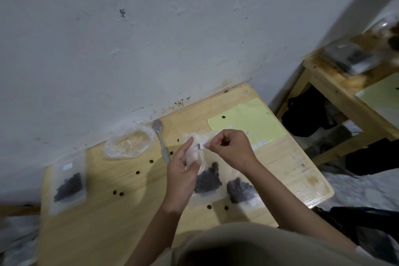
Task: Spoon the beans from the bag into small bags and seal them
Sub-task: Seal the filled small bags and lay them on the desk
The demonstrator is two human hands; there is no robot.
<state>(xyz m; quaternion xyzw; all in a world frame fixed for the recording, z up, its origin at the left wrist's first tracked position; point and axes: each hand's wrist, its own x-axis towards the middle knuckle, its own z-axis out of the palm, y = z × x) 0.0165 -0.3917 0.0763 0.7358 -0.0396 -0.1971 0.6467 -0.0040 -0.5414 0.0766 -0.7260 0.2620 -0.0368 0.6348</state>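
1. Hanging above the desk (pixel 121 218), a small clear bag (pixel 206 179) is held up by its top edge, with dark beans (pixel 208 182) gathered in its lower part.
2. The bag's upper edge is supported by the left hand (pixel 183 176), whose grip is loosely curled round the plastic with the thumb raised.
3. The strip at the mouth of the bag is pinched by the right hand (pixel 232 150), its grip closed tight between thumb and fingertips.
4. A second small bag (pixel 240 191) with beans in it is seen lying on the desk just right of the held one, under the right forearm.
5. A third filled bag (pixel 68 183) is laid flat near the left edge of the desk, well apart from the hands; a white label is seen at its top.
6. A crumpled clear bag (pixel 129 142) is placed near the wall; whether any beans are left in it cannot be told.
7. A metal spoon (pixel 160 138) is laid just right of that bag, bowl toward the wall.
8. Loose beans (pixel 118 193) are scattered over the wood, and a pale yellow sheet (pixel 248 123) is spread at the far right corner.
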